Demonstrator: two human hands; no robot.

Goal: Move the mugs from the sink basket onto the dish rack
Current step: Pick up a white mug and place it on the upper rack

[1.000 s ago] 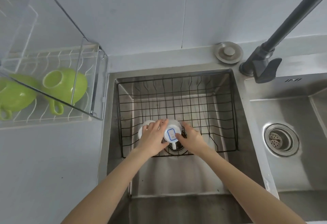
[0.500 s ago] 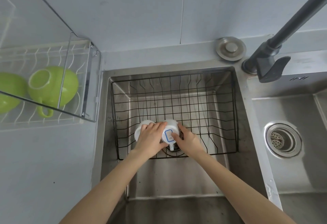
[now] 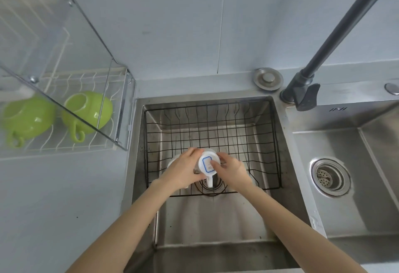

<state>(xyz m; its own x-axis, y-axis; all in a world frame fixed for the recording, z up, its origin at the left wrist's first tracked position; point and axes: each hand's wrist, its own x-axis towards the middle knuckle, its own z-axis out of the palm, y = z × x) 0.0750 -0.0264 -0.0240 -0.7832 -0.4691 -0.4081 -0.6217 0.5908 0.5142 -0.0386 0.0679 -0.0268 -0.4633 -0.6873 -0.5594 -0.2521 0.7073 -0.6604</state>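
A white mug (image 3: 206, 162) with a blue-framed label lies in the black wire sink basket (image 3: 277, 143), near its front edge, handle pointing toward me. My left hand (image 3: 185, 170) wraps its left side and my right hand (image 3: 232, 170) presses on its right side. A second white mug (image 3: 171, 162) peeks out from under my left hand, mostly hidden. Two green mugs (image 3: 90, 110) (image 3: 26, 119) sit upside down on the white dish rack (image 3: 64, 143) at the left.
A clear cover (image 3: 64, 61) slants over the dish rack. A dark faucet (image 3: 306, 91) rises at the back right. A second sink bowl with a drain (image 3: 329, 176) lies to the right. A round metal plug (image 3: 267, 78) rests on the back ledge.
Both hands stay on the labelled white mug, and it has turned a little. The camera view has shifted slightly.
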